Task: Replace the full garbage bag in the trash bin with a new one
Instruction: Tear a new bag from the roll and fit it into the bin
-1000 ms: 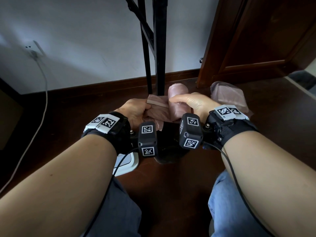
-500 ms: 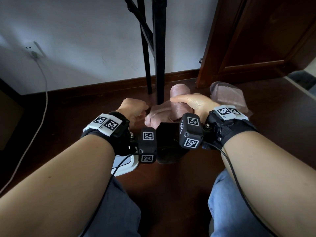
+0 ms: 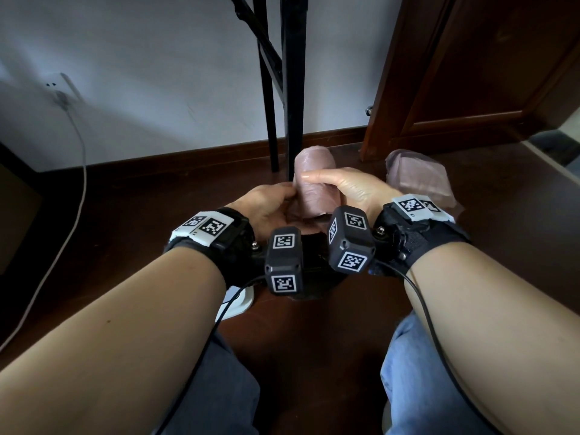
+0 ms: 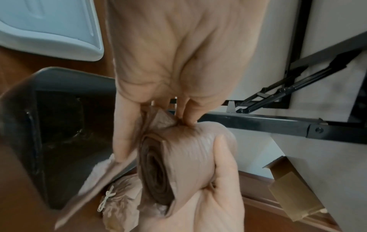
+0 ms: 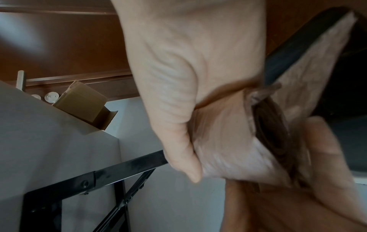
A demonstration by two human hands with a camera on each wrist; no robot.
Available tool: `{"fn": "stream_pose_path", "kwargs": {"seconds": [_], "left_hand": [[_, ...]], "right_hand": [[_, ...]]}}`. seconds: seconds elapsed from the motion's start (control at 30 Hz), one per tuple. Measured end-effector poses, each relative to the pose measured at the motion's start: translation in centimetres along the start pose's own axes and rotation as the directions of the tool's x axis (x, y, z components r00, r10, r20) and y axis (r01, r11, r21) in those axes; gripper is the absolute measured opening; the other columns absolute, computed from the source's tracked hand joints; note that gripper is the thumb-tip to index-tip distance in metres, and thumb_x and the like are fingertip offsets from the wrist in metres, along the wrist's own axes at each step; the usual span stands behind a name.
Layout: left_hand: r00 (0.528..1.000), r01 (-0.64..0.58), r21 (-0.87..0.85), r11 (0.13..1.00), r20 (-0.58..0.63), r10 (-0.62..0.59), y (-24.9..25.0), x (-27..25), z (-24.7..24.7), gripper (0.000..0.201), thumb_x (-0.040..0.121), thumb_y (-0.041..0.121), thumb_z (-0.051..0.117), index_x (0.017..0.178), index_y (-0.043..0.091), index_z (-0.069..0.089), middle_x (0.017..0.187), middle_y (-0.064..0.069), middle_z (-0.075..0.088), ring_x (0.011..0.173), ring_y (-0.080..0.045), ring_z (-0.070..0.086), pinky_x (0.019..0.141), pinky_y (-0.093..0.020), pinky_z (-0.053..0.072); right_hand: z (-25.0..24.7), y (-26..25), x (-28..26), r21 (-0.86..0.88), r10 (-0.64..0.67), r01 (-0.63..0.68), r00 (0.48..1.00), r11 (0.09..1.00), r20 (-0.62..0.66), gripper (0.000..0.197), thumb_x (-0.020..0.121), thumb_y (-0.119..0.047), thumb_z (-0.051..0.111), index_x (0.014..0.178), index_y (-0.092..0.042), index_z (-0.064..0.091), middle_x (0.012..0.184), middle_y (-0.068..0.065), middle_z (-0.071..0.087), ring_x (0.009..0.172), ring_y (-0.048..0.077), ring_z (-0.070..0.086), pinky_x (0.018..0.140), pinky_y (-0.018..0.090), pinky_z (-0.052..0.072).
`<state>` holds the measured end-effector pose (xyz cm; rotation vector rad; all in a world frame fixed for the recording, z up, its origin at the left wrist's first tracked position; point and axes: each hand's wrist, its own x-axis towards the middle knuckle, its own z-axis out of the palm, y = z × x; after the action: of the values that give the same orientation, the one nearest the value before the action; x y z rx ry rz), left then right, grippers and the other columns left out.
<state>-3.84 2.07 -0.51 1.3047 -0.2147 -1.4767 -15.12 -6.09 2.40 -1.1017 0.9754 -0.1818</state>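
**Head view: left hand back at the roll's loose end**

Head view shows the right hand (image 3: 351, 189) wrapped round a roll of pinkish garbage bags (image 3: 315, 186), thumb laid over the top, held above the dark trash bin (image 4: 49, 125). Half a second ago the left hand (image 3: 266, 208) sat apart from the roll with a strip of film drawn out between them; now it is hard against the roll's near end again. The left wrist view shows its fingertips (image 4: 186, 119) pinching the loose flap (image 4: 157, 119) where it leaves the roll, with a sheet of film trailing down past the thumb.

The bin, just below both hands, looks unlined inside. Beyond the right hand, on the floor, lies the full bag (image 3: 417, 180), tied off with a white drawstring (image 4: 106, 199) in the left wrist view.

So the old bag is out, and I judge the step in hand to be freeing one new bag: the renewed grip suggests another pull or a tear at the perforation. Thin film could stretch or rip unevenly.
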Motion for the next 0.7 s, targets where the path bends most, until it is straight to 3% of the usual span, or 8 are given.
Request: {"fn": "stream_pose_path", "kwargs": {"seconds": [0.1, 0.27, 0.33, 0.4, 0.5, 0.6, 0.63, 0.7], "left_hand": [[1.000, -0.014, -0.044, 0.999, -0.003, 0.014, 0.21, -0.17, -0.12, 0.023, 0.102, 0.018, 0.039, 0.110, 0.008, 0.058, 0.078, -0.019, 0.070, 0.065, -0.031, 0.072, 0.051, -0.045, 0.058], [0.989, -0.074, 0.051, 0.996, -0.127, 0.080, -0.03, 0.23, -0.38, 0.013, 0.096, 0.012, 0.052, 0.095, 0.004, 0.062, 0.096, -0.017, 0.061, 0.079, -0.027, 0.066, 0.057, -0.040, 0.061], [0.975, -0.108, 0.105, 0.989, -0.186, 0.126, -0.17, 0.44, -0.41, 0.013, 0.095, 0.008, 0.052, 0.089, 0.005, 0.063, 0.090, -0.014, 0.062, 0.073, -0.023, 0.063, 0.057, -0.036, 0.060], [0.967, -0.135, 0.138, 0.981, -0.198, 0.161, -0.18, 0.44, -0.35, 0.020, 0.096, 0.004, 0.048, 0.081, 0.007, 0.061, 0.077, -0.010, 0.060, 0.066, -0.019, 0.059, 0.057, -0.032, 0.059], [0.964, -0.141, 0.143, 0.980, -0.206, 0.169, -0.06, 0.37, -0.41, 0.025, 0.098, 0.003, 0.044, 0.079, 0.008, 0.060, 0.067, -0.006, 0.060, 0.061, -0.016, 0.061, 0.059, -0.031, 0.059], [0.962, -0.141, 0.138, 0.980, -0.215, 0.169, 0.20, 0.21, -0.34, 0.027, 0.099, 0.002, 0.040, 0.081, 0.010, 0.058, 0.070, -0.006, 0.063, 0.061, -0.015, 0.063, 0.054, -0.029, 0.059], [0.962, -0.145, 0.132, 0.981, -0.211, 0.171, 0.26, 0.18, -0.26, 0.026, 0.100, 0.002, 0.039, 0.083, 0.010, 0.058, 0.075, -0.007, 0.063, 0.065, -0.016, 0.062, 0.057, -0.030, 0.059], [0.962, -0.154, 0.119, 0.981, -0.207, 0.176, 0.34, 0.02, -0.08, 0.025, 0.100, 0.002, 0.038, 0.085, 0.010, 0.056, 0.079, -0.009, 0.062, 0.069, -0.018, 0.061, 0.071, -0.035, 0.055]], "right_hand": [[0.14, 0.01, 0.20, 0.034, -0.013, 0.012, 1.000, 0.999, 0.019, 0.048, 0.080, -0.018, 0.074, 0.123, -0.003, 0.060, 0.114, 0.020, 0.066, 0.089, 0.032, 0.068, 0.070, 0.042, 0.059], [0.47, -0.15, -0.05, -0.008, -0.009, 0.009, 1.000, 1.000, 0.023, 0.046, 0.081, -0.020, 0.074, 0.120, -0.001, 0.062, 0.118, 0.020, 0.066, 0.103, 0.034, 0.066, 0.084, 0.047, 0.055], [0.57, -0.11, 0.12, -0.042, -0.017, 0.017, 1.000, 0.999, -0.004, 0.047, 0.080, -0.022, 0.074, 0.120, -0.001, 0.062, 0.119, 0.020, 0.066, 0.107, 0.034, 0.065, 0.091, 0.047, 0.051], [0.40, -0.11, 0.15, -0.070, -0.033, 0.031, 0.999, 0.997, -0.023, 0.036, 0.082, -0.022, 0.072, 0.111, -0.003, 0.067, 0.109, 0.017, 0.070, 0.101, 0.030, 0.067, 0.090, 0.043, 0.053], [-0.09, 0.06, 0.35, -0.033, -0.039, 0.038, 0.999, 0.999, -0.011, 0.021, 0.089, -0.019, 0.063, 0.078, -0.006, 0.075, 0.071, 0.007, 0.073, 0.075, 0.019, 0.066, 0.074, 0.033, 0.053], [0.03, 0.48, 0.54, 0.060, -0.068, 0.070, 0.997, 0.996, -0.027, 0.036, 0.094, -0.015, 0.056, 0.125, 0.001, 0.058, 0.082, 0.008, 0.063, 0.073, 0.019, 0.059, 0.070, 0.032, 0.049], [0.02, 0.58, 0.67, 0.070, -0.071, 0.074, 0.997, 0.995, -0.035, 0.039, 0.094, -0.015, 0.055, 0.130, -0.001, 0.054, 0.087, 0.008, 0.060, 0.075, 0.020, 0.058, 0.070, 0.032, 0.049], [0.10, 0.41, 0.43, 0.065, -0.048, 0.051, 0.998, 0.997, -0.038, 0.021, 0.094, -0.015, 0.056, 0.113, -0.006, 0.059, 0.087, 0.007, 0.059, 0.074, 0.019, 0.057, 0.073, 0.033, 0.050]]}}
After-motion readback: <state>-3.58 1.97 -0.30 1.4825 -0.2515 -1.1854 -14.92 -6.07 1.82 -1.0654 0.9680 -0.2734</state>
